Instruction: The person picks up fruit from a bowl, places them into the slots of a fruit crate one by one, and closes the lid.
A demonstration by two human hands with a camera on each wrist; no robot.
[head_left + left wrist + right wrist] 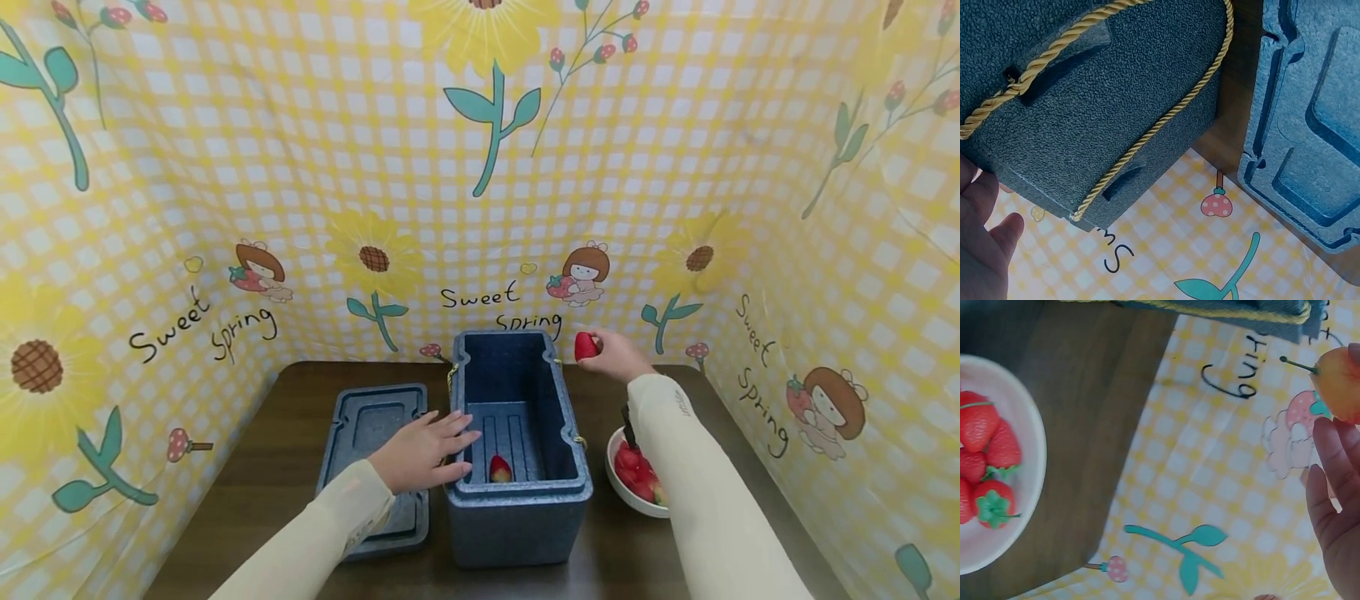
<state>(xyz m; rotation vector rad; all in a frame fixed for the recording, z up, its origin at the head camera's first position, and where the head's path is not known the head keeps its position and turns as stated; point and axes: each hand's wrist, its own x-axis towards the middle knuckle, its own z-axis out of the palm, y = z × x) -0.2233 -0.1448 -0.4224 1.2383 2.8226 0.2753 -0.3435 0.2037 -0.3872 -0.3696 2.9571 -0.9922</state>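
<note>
My right hand point(621, 357) pinches a red strawberry point(586, 346) above and beyond the right rim of a blue foam box point(517, 529). In the right wrist view, this strawberry point(1338, 381) shows a yellow-orange stem end and a thin green stem, without leaves. My left hand point(423, 450) rests on the box's left rim with its fingers extended. Inside the lidless box, another strawberry point(500, 470), red with a yellowish end, lies on the ribbed floor near the front. Several red strawberries point(979, 425) fill a white bowl point(1035, 450) to the right, partly hidden by my right forearm in the head view.
Left of the box, its blue lid point(382, 398) lies flat on the dark wooden table point(300, 425). Twisted gold cord point(1154, 128) runs along the box's side. A yellow checked cloth point(480, 225) surrounds the table at the back and sides.
</note>
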